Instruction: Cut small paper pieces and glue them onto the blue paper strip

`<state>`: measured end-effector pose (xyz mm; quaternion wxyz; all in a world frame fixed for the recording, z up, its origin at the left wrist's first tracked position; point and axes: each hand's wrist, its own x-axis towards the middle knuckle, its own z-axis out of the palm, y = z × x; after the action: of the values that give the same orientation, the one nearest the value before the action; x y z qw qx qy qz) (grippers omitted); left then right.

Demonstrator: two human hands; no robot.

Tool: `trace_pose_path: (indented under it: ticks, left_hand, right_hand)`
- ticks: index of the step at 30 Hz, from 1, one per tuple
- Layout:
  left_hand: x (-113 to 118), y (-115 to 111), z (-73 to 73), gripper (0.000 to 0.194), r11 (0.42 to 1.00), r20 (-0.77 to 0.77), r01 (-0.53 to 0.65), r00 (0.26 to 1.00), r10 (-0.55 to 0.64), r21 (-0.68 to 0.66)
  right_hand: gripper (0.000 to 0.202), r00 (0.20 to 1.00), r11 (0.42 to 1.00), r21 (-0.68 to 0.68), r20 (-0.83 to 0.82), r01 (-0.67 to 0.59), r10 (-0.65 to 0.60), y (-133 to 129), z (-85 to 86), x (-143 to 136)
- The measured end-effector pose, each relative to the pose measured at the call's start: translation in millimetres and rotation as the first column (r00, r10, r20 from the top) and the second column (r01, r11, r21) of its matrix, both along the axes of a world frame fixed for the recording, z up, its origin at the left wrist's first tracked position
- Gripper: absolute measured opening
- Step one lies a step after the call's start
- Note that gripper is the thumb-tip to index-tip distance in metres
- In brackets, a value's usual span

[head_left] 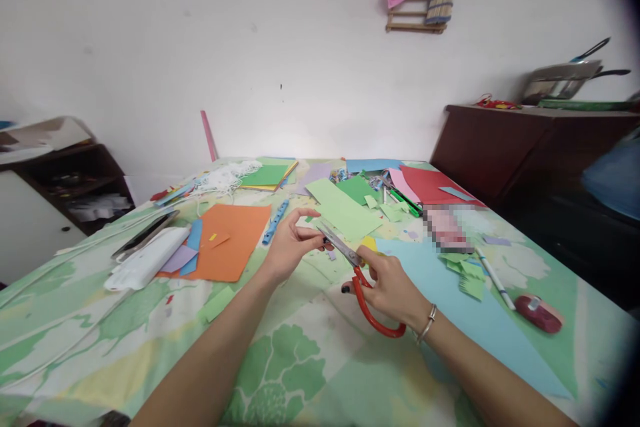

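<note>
My right hand [393,283] grips a pair of scissors [367,320] with red handles, its fingers around the loops. The metal blades point up and left toward my left hand [295,247]. Thumb and fingers of my left hand are closed together at the blade tips. What they pinch is too small to make out, though a tiny green bit shows by the fingertips. Just beyond the blades lies a light green paper sheet [345,210]. Under my right hand and forearm spreads a light blue sheet [480,333].
Orange paper [235,240], a blue patterned stick [275,221] and a white device [150,260] lie to the left. On the right are green paper scraps [470,280], a white pen [495,277] and a dark red object [539,313]. White string [227,177] lies at the back.
</note>
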<state>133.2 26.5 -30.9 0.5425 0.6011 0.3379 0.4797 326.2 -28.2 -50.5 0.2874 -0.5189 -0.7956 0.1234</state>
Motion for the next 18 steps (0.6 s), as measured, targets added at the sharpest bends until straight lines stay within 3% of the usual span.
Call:
trace_pose_path:
  ticks: [7, 18]
  left_hand:
    - [-9, 1, 5.0, 0.040, 0.999, -0.115, 0.041, 0.993, -0.038, 0.021]
    - [-14, 4, 5.5, 0.038, 0.997, -0.141, 0.081, 0.987, -0.082, -0.010]
  right_hand:
    - [0.020, 0.999, 0.999, -0.034, 0.001, -0.035, 0.035, 0, -0.7, 1]
    - [0.020, 0.999, 0.994, -0.101, 0.022, -0.045, 0.047, 2, -2.4, 3]
